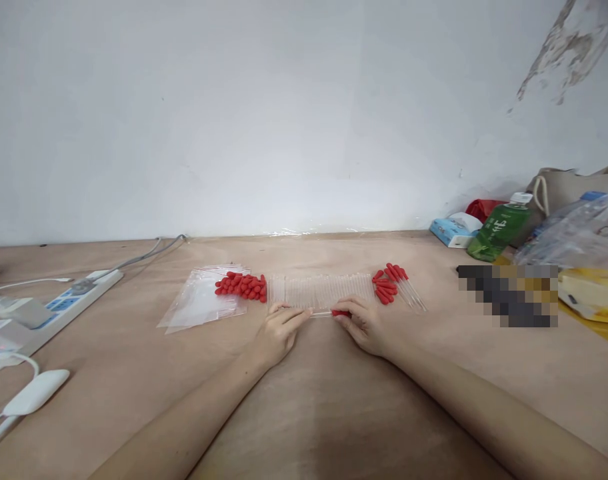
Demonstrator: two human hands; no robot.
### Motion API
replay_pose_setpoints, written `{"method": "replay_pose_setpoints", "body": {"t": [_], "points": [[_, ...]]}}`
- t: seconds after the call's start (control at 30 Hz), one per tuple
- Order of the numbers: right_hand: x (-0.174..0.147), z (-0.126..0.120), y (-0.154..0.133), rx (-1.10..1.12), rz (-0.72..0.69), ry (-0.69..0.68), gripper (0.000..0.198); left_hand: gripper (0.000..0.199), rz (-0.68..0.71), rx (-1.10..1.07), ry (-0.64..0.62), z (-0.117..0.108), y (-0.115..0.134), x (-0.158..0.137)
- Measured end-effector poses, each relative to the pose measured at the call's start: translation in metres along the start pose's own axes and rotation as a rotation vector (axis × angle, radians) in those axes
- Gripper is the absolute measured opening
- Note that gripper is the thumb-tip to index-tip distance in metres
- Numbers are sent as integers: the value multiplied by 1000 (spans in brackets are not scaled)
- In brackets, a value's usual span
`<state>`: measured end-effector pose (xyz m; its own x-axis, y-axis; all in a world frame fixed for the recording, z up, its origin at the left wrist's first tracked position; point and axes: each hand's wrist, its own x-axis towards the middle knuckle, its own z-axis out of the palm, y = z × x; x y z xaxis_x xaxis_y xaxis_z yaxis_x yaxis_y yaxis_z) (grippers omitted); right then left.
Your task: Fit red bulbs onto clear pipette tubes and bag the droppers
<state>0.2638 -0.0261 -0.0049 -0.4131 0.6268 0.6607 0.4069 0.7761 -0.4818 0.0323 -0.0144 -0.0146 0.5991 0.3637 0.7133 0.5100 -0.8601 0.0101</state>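
A clear thin dropper tube (321, 314) lies level between my two hands. My left hand (283, 328) pinches its left end, fingers closed. At the other end a red rubber bulb (340, 313) sits in the closed fingertips of my right hand (360, 325); how far the tube goes into it is hidden. Just behind my hands runs a row of clear tubes (319, 288) laid side by side. To its left is a heap of red bulbs (241, 286), partly on clear plastic bags (197, 300). Right of the row lie several bulb-topped droppers (409, 288) and more red bulbs (384, 293).
On the left are a white power strip (79, 300) with plugs and cables, and a white cable-end device (37, 392). At the right stand a blue tissue pack (453, 232), a green bottle (499, 230) and plastic bags (579, 233). A pixelated dark object (509, 297) lies before them. A wall closes off the back.
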Motion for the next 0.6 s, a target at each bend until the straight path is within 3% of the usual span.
{"method": "replay_pose_setpoints", "body": {"t": [0.17,0.6], "points": [[-3,2,7,94,47,-69,12,35,11,36,-15,1,1,0],[-8,7,10,103,52,-40,13,35,62,52,-30,2,4,-2]]}}
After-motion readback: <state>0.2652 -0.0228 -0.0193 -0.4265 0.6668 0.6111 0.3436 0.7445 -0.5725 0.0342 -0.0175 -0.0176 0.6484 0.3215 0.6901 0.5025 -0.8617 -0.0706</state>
